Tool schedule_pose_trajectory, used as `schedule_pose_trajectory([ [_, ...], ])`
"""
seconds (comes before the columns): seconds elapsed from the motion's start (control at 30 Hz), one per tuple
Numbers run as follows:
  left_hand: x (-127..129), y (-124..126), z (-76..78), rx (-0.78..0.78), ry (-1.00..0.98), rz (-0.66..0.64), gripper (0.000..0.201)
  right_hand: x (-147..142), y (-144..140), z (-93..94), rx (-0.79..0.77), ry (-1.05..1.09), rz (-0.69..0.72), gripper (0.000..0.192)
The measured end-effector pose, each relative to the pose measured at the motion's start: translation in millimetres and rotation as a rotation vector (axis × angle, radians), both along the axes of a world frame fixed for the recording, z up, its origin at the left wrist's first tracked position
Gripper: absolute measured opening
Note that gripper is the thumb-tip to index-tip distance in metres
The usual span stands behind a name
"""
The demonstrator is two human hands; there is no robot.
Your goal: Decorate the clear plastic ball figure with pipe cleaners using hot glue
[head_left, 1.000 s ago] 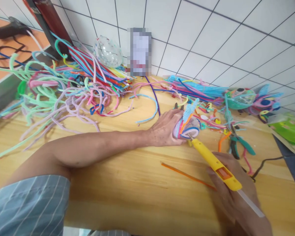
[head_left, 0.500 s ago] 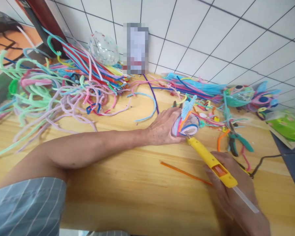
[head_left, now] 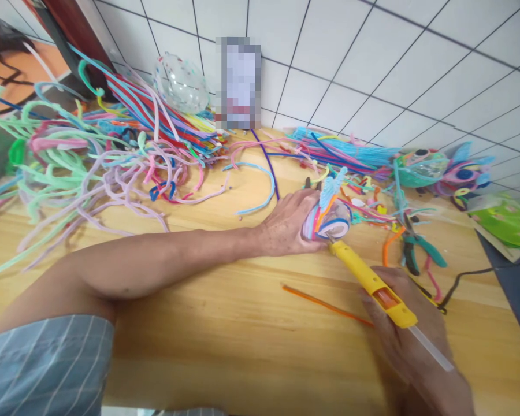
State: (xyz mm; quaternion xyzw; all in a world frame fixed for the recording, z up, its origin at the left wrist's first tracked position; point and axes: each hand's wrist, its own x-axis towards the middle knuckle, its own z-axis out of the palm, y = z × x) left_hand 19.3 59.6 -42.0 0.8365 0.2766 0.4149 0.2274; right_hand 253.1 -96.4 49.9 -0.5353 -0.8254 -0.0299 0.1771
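My left hand (head_left: pixel 289 224) is wrapped round a pipe-cleaner fish (head_left: pixel 338 218), a clear rounded body banded in pink, lilac, orange and blue with a light-blue fin on top. In my right hand (head_left: pixel 409 323) is a yellow glue gun (head_left: pixel 364 274), a pale glue stick (head_left: pixel 431 348) jutting from its rear. The gun's nozzle meets the fish at a white loop edged in dark blue; whether it touches I cannot tell. An orange pipe cleaner (head_left: pixel 320 301) lies on the table left of my right hand.
Loose pipe cleaners (head_left: pixel 95 167) heap at the left, with a clear ball (head_left: pixel 182 84) behind. A phone (head_left: pixel 241 86), blurred out, leans on the tiled wall. Green-handled pliers (head_left: pixel 420 251), a finished-looking fish (head_left: pixel 421 167) and a green bag (head_left: pixel 509 225) are at the right.
Hardly anything differs. The view has shifted very slightly; both hands keep their hold, and the glue gun's nozzle stays at the same spot on the fish.
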Motion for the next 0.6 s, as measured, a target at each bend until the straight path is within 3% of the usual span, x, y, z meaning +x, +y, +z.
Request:
schedule_pose_trajectory([
  [0.6, -0.4, -0.1, 2.3, -0.042, 0.003, -0.016, 0.095, 0.4, -0.8, -0.4, -0.056, -0.003, -0.05, 0.014],
])
